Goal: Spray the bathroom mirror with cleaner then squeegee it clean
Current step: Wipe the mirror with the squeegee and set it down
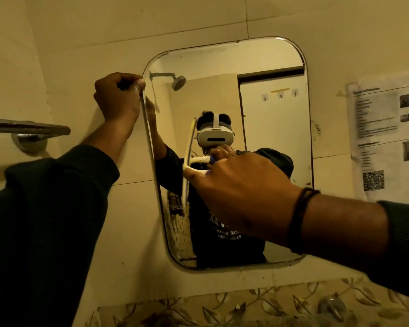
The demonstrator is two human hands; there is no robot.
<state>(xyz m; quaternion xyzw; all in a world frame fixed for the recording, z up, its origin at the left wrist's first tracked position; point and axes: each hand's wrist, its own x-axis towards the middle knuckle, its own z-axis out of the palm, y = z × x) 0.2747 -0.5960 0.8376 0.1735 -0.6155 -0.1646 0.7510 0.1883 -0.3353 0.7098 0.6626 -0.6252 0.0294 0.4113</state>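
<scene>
The mirror (257, 114) hangs on the tiled wall in front of me, a tall pane with rounded corners, and its lower left part is streaked with wet drips. My right hand (241, 197) grips the handle of the squeegee (189, 159), fingers curled round it, and the long white blade stands upright against the glass, left of the middle. My left hand (117, 100) is clenched on the mirror's upper left edge, pinching the rim between thumb and fingers. A dark band sits on my right wrist, and both arms wear dark sleeves. In the glass I see my own reflection with a white headset, a shower head (178, 81) and a door behind. A metal towel bar (28, 129) juts from the wall at the left. A printed paper notice (387, 138) is stuck to the wall just right of the mirror. Below runs a band of leaf-patterned tile (222, 308).
</scene>
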